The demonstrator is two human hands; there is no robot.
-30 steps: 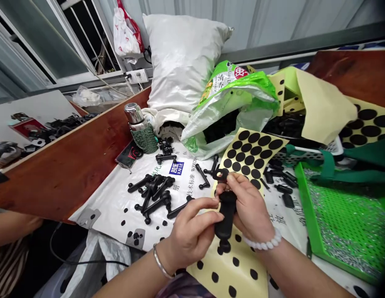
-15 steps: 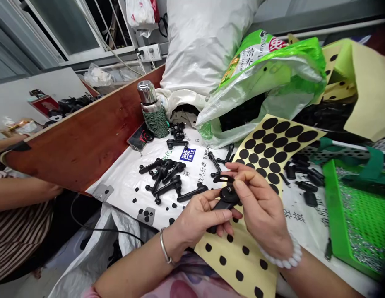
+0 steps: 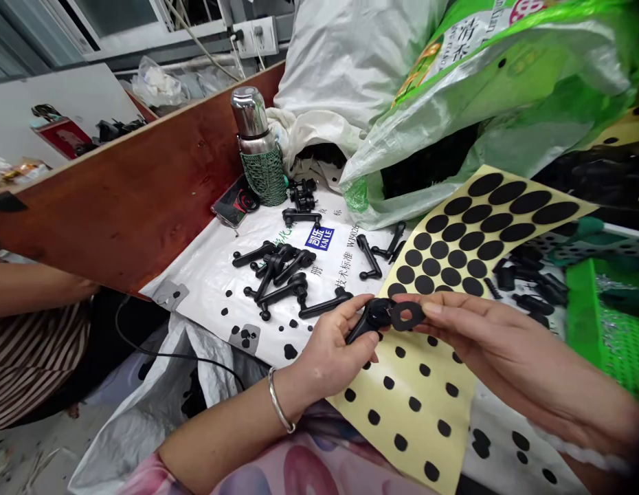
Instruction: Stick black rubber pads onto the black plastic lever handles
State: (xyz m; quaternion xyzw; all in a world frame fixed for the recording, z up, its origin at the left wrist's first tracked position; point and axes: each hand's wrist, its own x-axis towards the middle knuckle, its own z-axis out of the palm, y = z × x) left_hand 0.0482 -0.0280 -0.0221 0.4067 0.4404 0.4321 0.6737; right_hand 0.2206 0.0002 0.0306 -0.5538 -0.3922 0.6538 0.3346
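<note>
- Clothing in a pink print (image 3: 309,467) fills the nearest edge of the view, below a left wrist wearing a silver bangle (image 3: 279,402); white beads (image 3: 577,447) circle the right wrist, partly blurred.
- Left hand (image 3: 330,347) clamps its fingers on a black arm (image 3: 359,328), the rounded end pointing toward the right hand (image 3: 474,326).
- Thumb and fingers of the right hand pinch a black ring (image 3: 418,315) by its edge, just beside that rounded end; whether the two pieces touch cannot be told.
- Beneath both hands lies a yellow sheet (image 3: 405,375), dotted with small black spots on the near part and rows of larger black discs on the far part.
- The desk (image 3: 200,265), topped with white printed sheeting, carries a loose pile of similar black pieces (image 3: 282,292) left of the yellow sheet, with black scraps (image 3: 290,351) scattered nearer.
- At right, short black parts (image 3: 543,289) lie near a bright green tray (image 3: 582,302).
- At far left, a co-worker's forearm (image 3: 36,289) shows below a reddish-brown wooden panel (image 3: 144,185).
- Beyond the pile, a flask (image 3: 262,172) in green netting stands upright beside the panel.
- Farther back, a green-and-clear bag (image 3: 453,137) gapes open before a plump white sack (image 3: 350,62).
</note>
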